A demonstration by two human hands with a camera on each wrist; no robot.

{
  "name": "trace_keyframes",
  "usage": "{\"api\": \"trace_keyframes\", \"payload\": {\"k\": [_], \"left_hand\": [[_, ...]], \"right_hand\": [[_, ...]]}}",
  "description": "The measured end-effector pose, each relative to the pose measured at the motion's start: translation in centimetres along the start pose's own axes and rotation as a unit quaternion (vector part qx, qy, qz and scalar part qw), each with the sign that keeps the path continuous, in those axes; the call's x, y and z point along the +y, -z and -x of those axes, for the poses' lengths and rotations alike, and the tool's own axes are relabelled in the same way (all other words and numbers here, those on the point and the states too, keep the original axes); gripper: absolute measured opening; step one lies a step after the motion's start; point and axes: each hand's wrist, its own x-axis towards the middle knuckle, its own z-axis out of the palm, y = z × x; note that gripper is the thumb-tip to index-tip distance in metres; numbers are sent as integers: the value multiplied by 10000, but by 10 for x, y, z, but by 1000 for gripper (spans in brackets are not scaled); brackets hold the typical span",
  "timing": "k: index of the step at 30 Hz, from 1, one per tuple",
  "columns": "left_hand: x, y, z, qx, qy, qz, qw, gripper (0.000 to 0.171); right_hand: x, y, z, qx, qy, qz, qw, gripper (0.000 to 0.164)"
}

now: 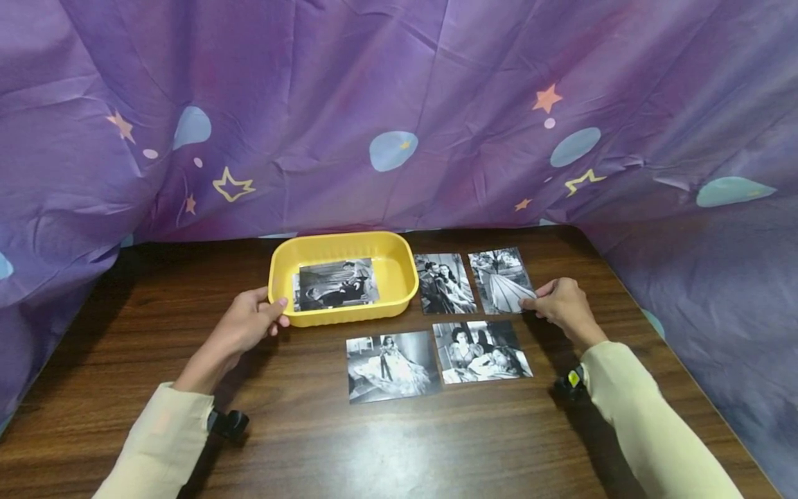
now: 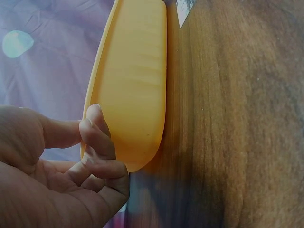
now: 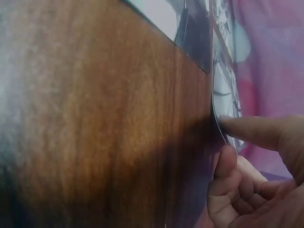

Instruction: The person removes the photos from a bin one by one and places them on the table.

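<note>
"What's the left hand (image 1: 248,322) doing?"

"Gripping the yellow tray (image 1: 355,317) at its near left corner, thumb on the rim. The tray sits just right of that hand, by the back edge of the table (image 1: 299,430)."

"Anything in it?"

"A black-and-white print (image 1: 337,284); maybe another beneath, though I can't quite tell from here."

"And after that?"

"The ball-gown print (image 1: 394,367), nearest the table's front edge, between the hands. Then the couple print (image 1: 445,284), just beside the tray, and the reclining-figure print (image 1: 483,352) in front of it."

"The right hand (image 1: 564,305)?"

"Pinching the wide-skirt print (image 1: 499,281) by its near right corner, which bends up between thumb and finger. Of all the prints, that one's closest to the table's back right corner."
</note>
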Motion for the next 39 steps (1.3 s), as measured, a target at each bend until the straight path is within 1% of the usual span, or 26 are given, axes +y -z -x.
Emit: {"api": "trace_keyframes", "payload": {"k": [5, 10, 18, 22, 24, 27, 29, 31, 34, 36, 39], "left_hand": [[0, -1, 0, -5, 41, 1, 10000, 45], [-1, -2, -1, -3, 45, 4, 10000, 45], [-2, -2, -1, -7, -27, 25, 10000, 44], [-2, -1, -1, 3, -35, 28, 10000, 43], [-1, -1, 0, 2, -37, 20, 10000, 43], [-1, -1, 0, 12, -38, 15, 10000, 44], [-1, 0, 0, 17, -40, 11, 10000, 44], [-1, 0, 0, 20, -40, 10, 10000, 44], [0, 1, 0, 23, -21, 2, 10000, 44], [0, 1, 0, 25, -1, 8, 10000, 44], [0, 0, 0, 16, 38, 11, 10000, 44]], "right_hand": [[2, 2, 0, 59, 104, 507, 9986, 39], [2, 3, 0, -5, 133, 765, 9970, 40], [4, 4, 0, -242, 207, 761, 9966, 40], [3, 3, 0, -249, 219, 733, 9968, 38], [3, 3, 0, -169, 250, 746, 9968, 38], [-1, 3, 0, 173, 432, 699, 9965, 38], [-9, 5, 0, 502, 611, 598, 9951, 38], [-22, 7, -1, 810, 841, 430, 9922, 37], [-49, 10, -3, 1063, 1232, 214, 9864, 34], [-68, 9, -4, 1052, 1572, 118, 9819, 32], [-97, 5, -6, 850, 2127, 35, 9734, 29]]}}
